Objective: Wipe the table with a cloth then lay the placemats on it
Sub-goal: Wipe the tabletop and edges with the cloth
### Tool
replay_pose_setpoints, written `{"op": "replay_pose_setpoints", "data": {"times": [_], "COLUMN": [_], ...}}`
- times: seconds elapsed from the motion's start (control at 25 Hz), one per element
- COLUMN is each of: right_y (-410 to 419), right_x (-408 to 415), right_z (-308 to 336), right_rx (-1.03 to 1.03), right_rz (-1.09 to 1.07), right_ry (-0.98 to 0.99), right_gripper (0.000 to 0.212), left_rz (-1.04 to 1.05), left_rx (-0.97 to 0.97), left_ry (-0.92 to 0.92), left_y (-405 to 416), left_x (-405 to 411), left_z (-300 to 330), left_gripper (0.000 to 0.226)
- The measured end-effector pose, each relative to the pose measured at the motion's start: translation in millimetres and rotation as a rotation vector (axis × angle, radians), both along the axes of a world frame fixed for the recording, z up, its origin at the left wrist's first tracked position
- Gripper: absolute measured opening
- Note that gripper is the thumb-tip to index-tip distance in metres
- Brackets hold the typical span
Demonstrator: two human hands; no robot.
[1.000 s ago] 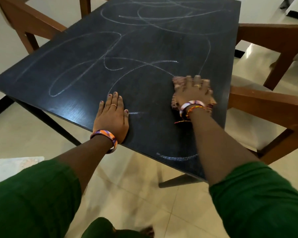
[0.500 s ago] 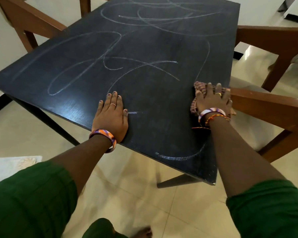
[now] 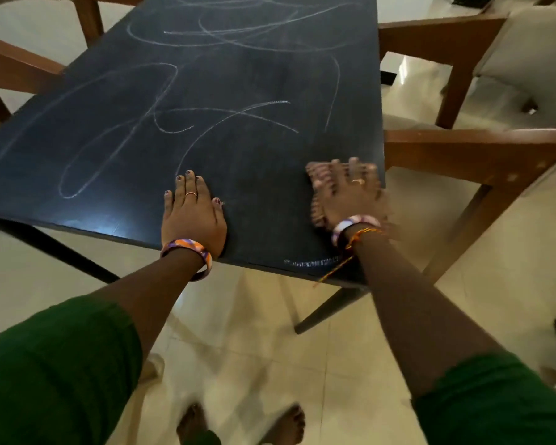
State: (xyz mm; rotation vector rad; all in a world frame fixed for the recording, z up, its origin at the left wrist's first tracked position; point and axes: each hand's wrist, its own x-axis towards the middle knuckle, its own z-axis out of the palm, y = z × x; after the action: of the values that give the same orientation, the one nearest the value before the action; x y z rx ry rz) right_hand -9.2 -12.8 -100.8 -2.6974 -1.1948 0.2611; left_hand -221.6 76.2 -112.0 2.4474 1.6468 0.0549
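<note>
Cream tiled floor point(image 3: 254, 354) all round, wooden chairs either side, one w/ a pale cushion far right point(image 3: 523, 56). Centre stage: dark table point(image 3: 206, 91), top scrawled w/ white chalk lines point(image 3: 161, 123), loops and long strokes across most of it, plus a short dashed streak by the near edge point(image 3: 312, 261).

Left hand point(image 3: 191, 216) lies flat on the table close to the near edge, palm down, fingers straight and close together, thumb out to the side; thin ring on one finger, orange-purple bangle point(image 3: 188, 255) at the wrist.

Right hand point(image 3: 347, 194) is over at the near right corner, pressing down on the cloth point(image 3: 316, 184). Lots of motion blur here, so detail is soft. Fingers look stretched out and slightly spread on top of it, not curled round it; ring visible, pale bangle and an orange thread at the wrist. Cloth is a reddish checked piece, bunched under the palm, peeking out on the left side of the hand, touching the tabletop right by the table's right edge.

Green sleeves point(image 3: 55, 374) low in frame, bare feet point(image 3: 190, 422) on the tiles below.
</note>
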Motion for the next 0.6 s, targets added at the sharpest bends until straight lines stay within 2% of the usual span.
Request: {"op": "replay_pose_setpoints", "data": {"times": [0.08, 0.16, 0.28, 0.4, 0.48, 0.6], "right_y": [-19.9, -43.1, -81.3, -78.3, -47.8, -10.6], "right_x": [19.3, -2.8, -66.9, -85.9, -94.4, -147.5], "right_z": [3.9, 6.6, -3.0, -6.7, -5.2, -7.9], "right_rx": [-0.006, 0.017, 0.016, -0.001, 0.023, 0.083], "right_rz": [-0.184, -0.235, -0.295, -0.401, -0.344, -0.081], "right_ry": [0.091, 0.109, -0.019, -0.088, -0.089, -0.088], "right_gripper": [0.058, 0.060, 0.060, 0.060, 0.061, 0.058], "left_rz": [-0.020, -0.028, -0.034, -0.054, -0.065, -0.114], "left_rx": [-0.002, 0.003, 0.011, 0.013, 0.013, -0.011], "left_ry": [-0.004, -0.005, 0.003, -0.005, -0.022, -0.074], "left_y": [-0.5, -1.3, -3.3, -3.6, -0.9, 4.8], "left_x": [-1.1, -1.8, -2.4, -3.5, -5.0, -10.6], "left_z": [0.7, 1.7, 2.6, 2.3, 1.5, 2.8], "left_gripper": [0.056, 0.057, 0.057, 0.057, 0.057, 0.055]}}
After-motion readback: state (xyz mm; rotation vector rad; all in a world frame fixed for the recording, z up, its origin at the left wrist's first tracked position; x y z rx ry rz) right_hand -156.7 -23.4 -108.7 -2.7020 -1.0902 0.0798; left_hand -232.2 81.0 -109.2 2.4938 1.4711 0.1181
